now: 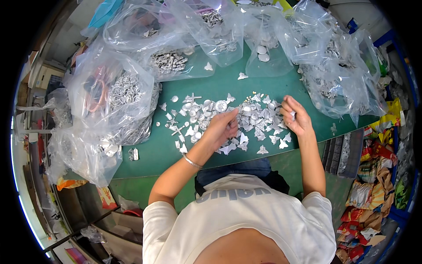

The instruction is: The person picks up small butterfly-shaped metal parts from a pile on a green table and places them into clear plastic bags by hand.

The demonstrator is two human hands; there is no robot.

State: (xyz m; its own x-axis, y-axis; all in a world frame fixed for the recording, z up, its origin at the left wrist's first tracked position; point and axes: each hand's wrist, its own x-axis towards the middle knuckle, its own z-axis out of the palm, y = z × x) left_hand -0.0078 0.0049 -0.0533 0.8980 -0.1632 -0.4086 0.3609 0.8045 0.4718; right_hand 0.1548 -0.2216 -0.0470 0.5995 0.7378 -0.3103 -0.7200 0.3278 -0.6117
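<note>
A loose pile of small silver metal charms [252,115] lies on the green table, with butterfly-like pieces, round discs and crosses among them. My left hand [223,126] is over the left-middle of the pile, its fingers curled together; whatever they may hold is hidden. At the pile's right edge, my right hand [296,116] is raised with bent fingers, and a small pale silver piece shows within them. A silver cross [178,130] lies left of my left hand. Near the table's front edge lies a single butterfly-shaped charm [262,150].
Clear plastic bags of silver parts ring the table [184,90]: a bag of ring-shaped pieces [125,90] at left, a bag of links [169,61] behind, and a large bag [334,83] at right. Dark crates [340,154] and colourful packets [373,176] stand beyond the right edge.
</note>
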